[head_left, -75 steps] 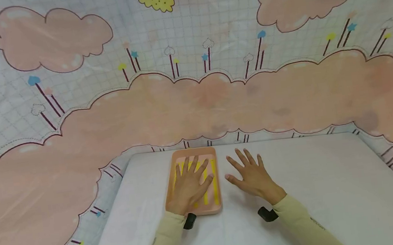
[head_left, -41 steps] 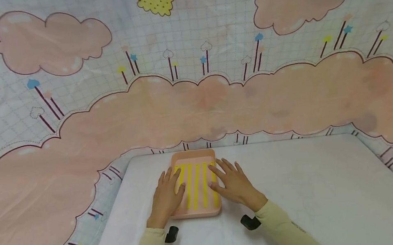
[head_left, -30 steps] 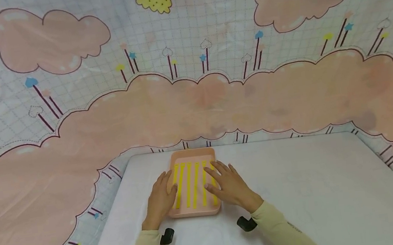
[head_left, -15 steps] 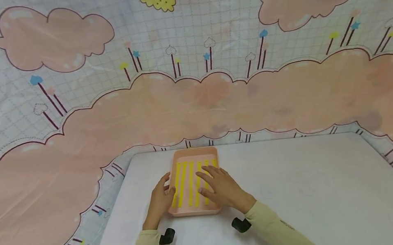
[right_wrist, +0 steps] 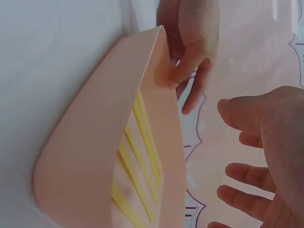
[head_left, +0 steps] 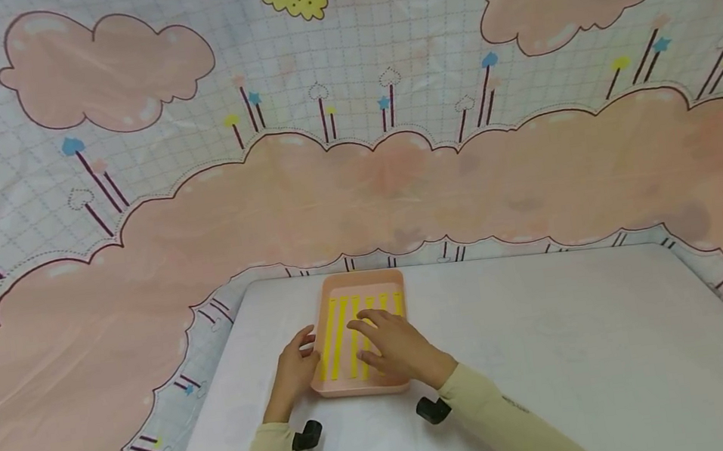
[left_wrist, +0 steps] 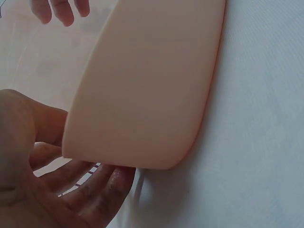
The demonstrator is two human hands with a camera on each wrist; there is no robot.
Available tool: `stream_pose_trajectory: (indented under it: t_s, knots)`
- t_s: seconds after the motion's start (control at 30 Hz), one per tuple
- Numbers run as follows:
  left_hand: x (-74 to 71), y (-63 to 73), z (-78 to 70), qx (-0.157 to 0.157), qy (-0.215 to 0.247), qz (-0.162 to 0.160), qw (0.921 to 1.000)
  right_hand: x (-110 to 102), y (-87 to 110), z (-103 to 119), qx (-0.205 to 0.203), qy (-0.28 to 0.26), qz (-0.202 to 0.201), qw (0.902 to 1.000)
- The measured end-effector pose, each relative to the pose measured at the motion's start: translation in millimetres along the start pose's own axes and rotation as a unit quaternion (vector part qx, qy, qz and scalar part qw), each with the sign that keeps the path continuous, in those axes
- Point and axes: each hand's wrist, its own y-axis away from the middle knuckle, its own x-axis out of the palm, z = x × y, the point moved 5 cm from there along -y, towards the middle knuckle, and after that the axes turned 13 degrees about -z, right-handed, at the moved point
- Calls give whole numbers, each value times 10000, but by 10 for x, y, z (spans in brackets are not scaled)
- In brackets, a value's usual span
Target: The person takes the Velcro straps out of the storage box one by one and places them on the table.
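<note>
A shallow peach-pink plastic tray (head_left: pixel 361 278) lies on the white table, with several thin yellow strips (head_left: pixel 332 343) side by side on its floor. My left hand (head_left: pixel 294 375) grips the tray's left side wall, thumb at the rim and fingers against the outside. In the left wrist view the fingers (left_wrist: pixel 107 197) reach behind the tray's pale wall (left_wrist: pixel 142 85). My right hand (head_left: pixel 401 346) hovers over the right half of the tray, fingers spread and loosely bent, holding nothing. It covers part of the strips. In the right wrist view its fingertips stand apart from the strips (right_wrist: pixel 137 166).
The white tabletop (head_left: pixel 556 352) stretches to the right and in front of the tray. Behind it hangs a patterned cloth (head_left: pixel 466 189) with clouds and stars. A small black device (head_left: pixel 307 435) sits at the left wrist, another black device (head_left: pixel 433 409) at the right.
Both hands started spread flat, the left one above the tray. The left has moved to the tray's left side and taken hold; the right has moved left over the tray, fingers more bent.
</note>
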Motion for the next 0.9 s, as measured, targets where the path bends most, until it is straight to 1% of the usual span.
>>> stream_pose_trajectory:
  t_s: [0.13,0.37,0.5,0.63,0.73,0.9]
  knots:
    - [4,-4,42,-103,134,64,9998,-10,-68,28,-115,93,160,9998]
    - [8,-7,75,-179,134,142,9996,-68,-251,127,-483,64,102,9988]
    - [5,-10,87,-156,186,132,9996,-62,-361,183,-520,63,143,9985]
    - [8,-5,96,-169,261,151,9994,-21,-461,220,-491,27,278,9984]
    - [12,3,88,-139,303,154,9993,20,-530,242,-573,101,327,9978]
    - [-2,31,58,-99,326,54,9994,112,-635,251,-720,266,328,9965]
